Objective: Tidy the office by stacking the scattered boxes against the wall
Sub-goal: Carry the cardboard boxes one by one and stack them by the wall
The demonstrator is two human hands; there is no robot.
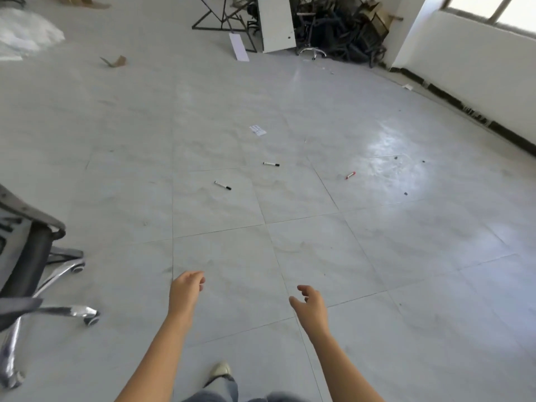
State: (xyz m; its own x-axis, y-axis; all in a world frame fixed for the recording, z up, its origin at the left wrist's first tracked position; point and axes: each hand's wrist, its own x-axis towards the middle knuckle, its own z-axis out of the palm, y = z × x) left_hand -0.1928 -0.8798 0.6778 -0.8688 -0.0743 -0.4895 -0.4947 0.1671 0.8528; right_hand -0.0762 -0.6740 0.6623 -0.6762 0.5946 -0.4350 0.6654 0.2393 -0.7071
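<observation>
My left hand (185,291) and my right hand (311,307) hang in front of me over the grey tiled floor, fingers loosely curled, and neither holds anything. A scrap of brown cardboard (116,61) lies on the floor at the far left. More brown cardboard (78,0) shows at the top left edge, cut off by the frame. A cardboard box (374,15) sits in the dark pile of chair parts at the far right corner. The white wall (475,68) under the window runs along the right.
An office chair (32,262) with a chrome base stands at my left. Two black markers (222,185) (271,164), a red marker (350,175) and a small paper (257,130) lie mid-floor. A metal desk frame (223,21), a white panel (275,23) and crumpled plastic sheeting (26,33) lie far off.
</observation>
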